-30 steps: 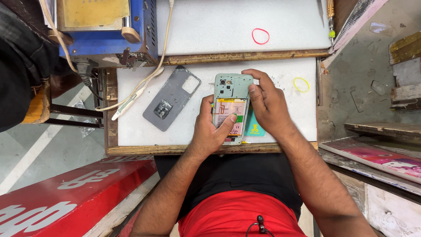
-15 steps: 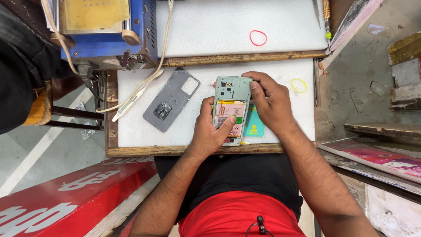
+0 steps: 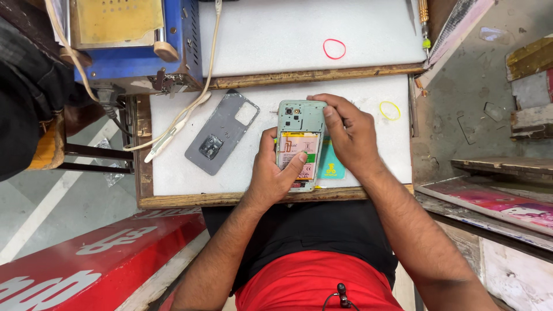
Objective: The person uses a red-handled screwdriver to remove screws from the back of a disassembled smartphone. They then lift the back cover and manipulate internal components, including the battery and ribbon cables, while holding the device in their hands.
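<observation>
An opened pale green phone (image 3: 300, 124) lies face down on the white work board (image 3: 184, 167), its battery and inner parts showing. My left hand (image 3: 271, 173) grips its lower left side, thumb resting across the battery. My right hand (image 3: 348, 135) holds the upper right edge, with fingertips on the top corner. Under the phone's right side pokes out a teal card (image 3: 332, 164). The phone's grey back cover (image 3: 222, 138) lies inside-up to the left, apart from both hands.
A blue machine with a yellow top (image 3: 132, 40) stands at the back left, a white cable (image 3: 184, 109) running from it across the board. A red rubber band (image 3: 334, 49) and a yellow one (image 3: 390, 110) lie nearby. A red bench (image 3: 86, 265) sits lower left.
Both hands stay on the phone; my right fingers have shifted slightly along its top right corner. The phone and back cover have not moved.
</observation>
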